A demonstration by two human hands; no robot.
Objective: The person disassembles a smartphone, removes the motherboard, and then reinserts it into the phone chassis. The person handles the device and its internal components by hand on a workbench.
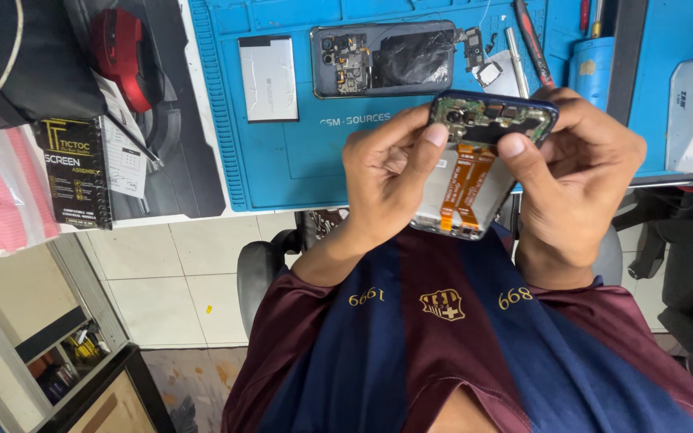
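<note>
The opened phone (pixel 483 152), its back cover off, sits in the air between both hands just above the person's chest and in front of the desk (pixel 202 192) edge, tilted so the bare circuit board at its top end faces the camera, probably to give a clear look at the parts there. The left hand (pixel 387 180) has its grip clamped on the phone's left side, thumb laid over the board's corner; the right hand (pixel 579 176) is clamped on the right side, thumb pressed on the board's top edge. Two orange flex ribbons (pixel 465 186) run down the middle of the frame. Beyond, on the blue work mat (pixel 282 160), one more stripped phone (pixel 382 58) lies flat with its inside up, and one pale battery (pixel 267 78) rests just beside it, both kept within reach. To the left lie one red tool (pixel 122 52) and one black box (pixel 74 172); a few slim hand tools (pixel 532 44) lie at the mat's upper right.
</note>
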